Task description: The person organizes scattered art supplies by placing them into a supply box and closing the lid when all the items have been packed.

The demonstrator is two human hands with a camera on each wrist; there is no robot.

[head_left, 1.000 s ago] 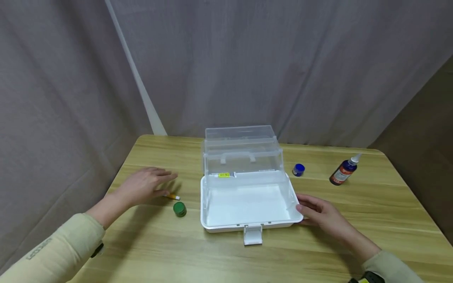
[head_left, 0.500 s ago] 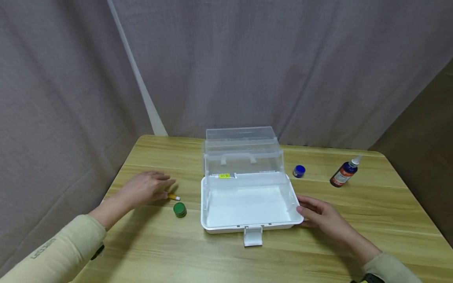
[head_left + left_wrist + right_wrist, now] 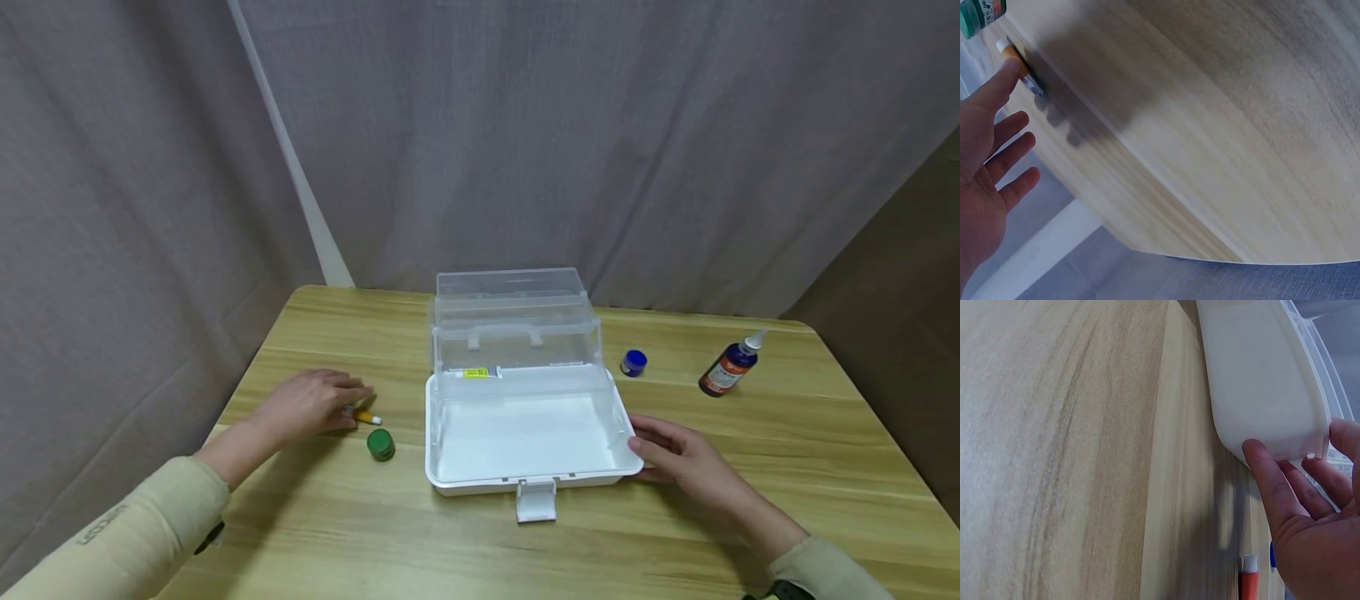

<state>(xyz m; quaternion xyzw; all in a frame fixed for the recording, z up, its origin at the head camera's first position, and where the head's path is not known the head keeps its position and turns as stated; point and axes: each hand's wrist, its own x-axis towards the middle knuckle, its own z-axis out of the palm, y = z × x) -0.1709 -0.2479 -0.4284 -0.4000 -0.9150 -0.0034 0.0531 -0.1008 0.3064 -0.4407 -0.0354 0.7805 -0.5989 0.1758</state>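
A white plastic storage box (image 3: 525, 433) with a raised clear lid (image 3: 510, 292) stands mid-table, its latch (image 3: 536, 502) hanging down in front. My right hand (image 3: 686, 458) grips its right side, thumb over the rim and fingers against the outer wall; the right wrist view shows these fingers on the box's end (image 3: 1260, 381). On the left, my left hand (image 3: 311, 404) is over a small yellow tube (image 3: 366, 417) with a white cap. In the left wrist view, the thumb overlaps the tube (image 3: 1024, 74) and the other fingers are loosely extended; contact is unclear.
A green-lidded jar (image 3: 381, 444) stands between the tube and the box. Right of the box are a blue jar (image 3: 633, 362) and a dark blue bottle (image 3: 726, 373) with a white nozzle. An orange tube (image 3: 1249, 584) shows in the right wrist view. Grey curtain hangs behind.
My left hand has lowered slightly around the yellow tube, and more of the tube shows beside the fingers. The right hand and the box look unmoved.
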